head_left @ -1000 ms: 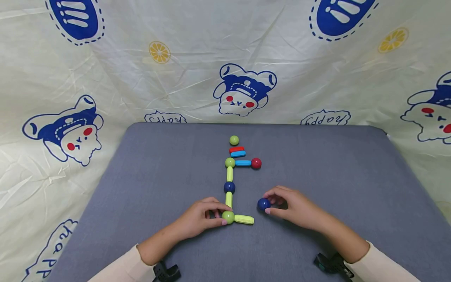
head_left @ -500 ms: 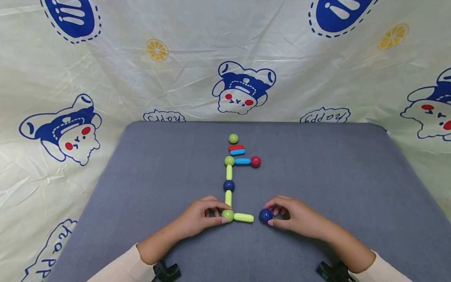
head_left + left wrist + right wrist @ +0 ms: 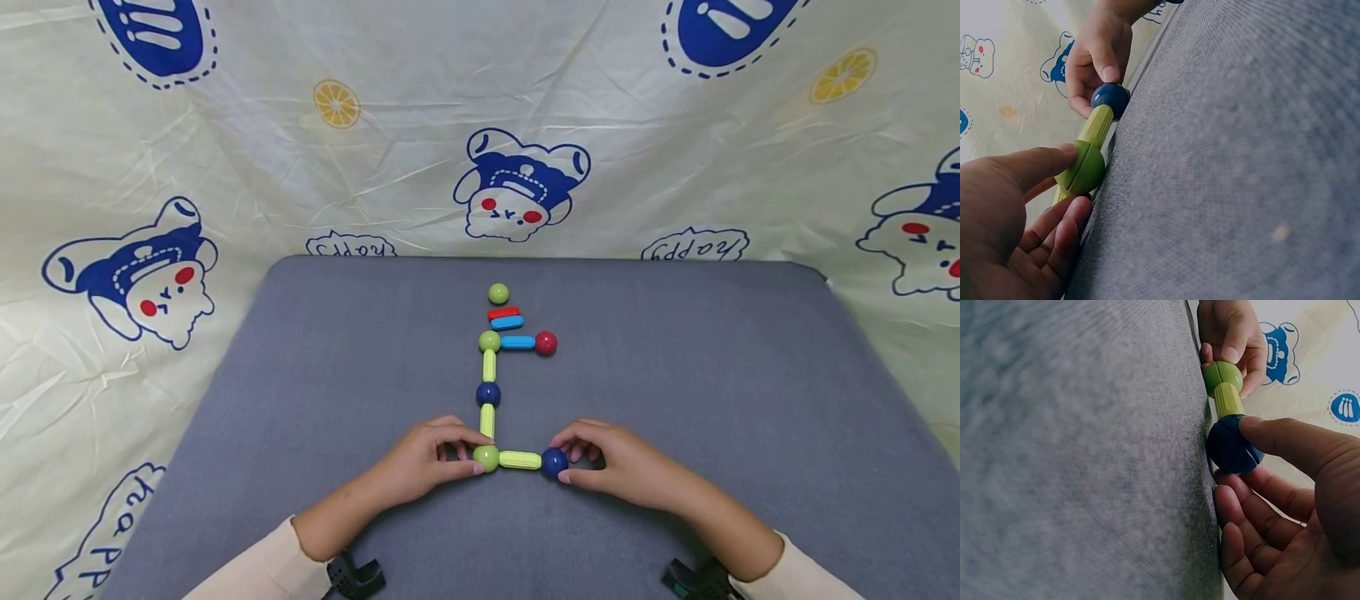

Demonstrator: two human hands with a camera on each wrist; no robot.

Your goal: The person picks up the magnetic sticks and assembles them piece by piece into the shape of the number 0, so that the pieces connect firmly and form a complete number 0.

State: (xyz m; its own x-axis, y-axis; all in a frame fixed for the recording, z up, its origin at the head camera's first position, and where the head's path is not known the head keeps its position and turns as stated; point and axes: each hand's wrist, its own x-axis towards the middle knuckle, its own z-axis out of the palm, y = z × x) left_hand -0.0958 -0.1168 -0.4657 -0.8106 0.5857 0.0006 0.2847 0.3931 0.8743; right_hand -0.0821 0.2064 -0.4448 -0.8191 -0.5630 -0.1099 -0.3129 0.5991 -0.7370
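Observation:
My left hand [image 3: 438, 458] pinches a green ball [image 3: 486, 458] between thumb and fingers at the near corner of a ball-and-rod figure. From that ball a yellow-green rod [image 3: 520, 460] runs right to a dark blue ball [image 3: 554, 462], which my right hand [image 3: 607, 462] grips. In the right wrist view the rod's end meets this blue ball [image 3: 1232, 447]. Away from me, another yellow-green rod [image 3: 487, 422] leads to a second blue ball [image 3: 488, 394]. A further rod [image 3: 489, 366] continues to a green ball [image 3: 490, 342], where a light blue rod [image 3: 517, 342] and a red ball [image 3: 546, 342] branch right.
Beyond the figure lie a loose red rod [image 3: 503, 314], a light blue rod [image 3: 507, 322] and a green ball [image 3: 498, 293]. All rest on a grey cloth-covered table [image 3: 360, 350]. A printed curtain [image 3: 405, 133] hangs behind its far edge.
My right hand has brought the blue ball nearer to me, then left against the end of the near rod. That rod now lies straighter. The left hand stays on the green ball.

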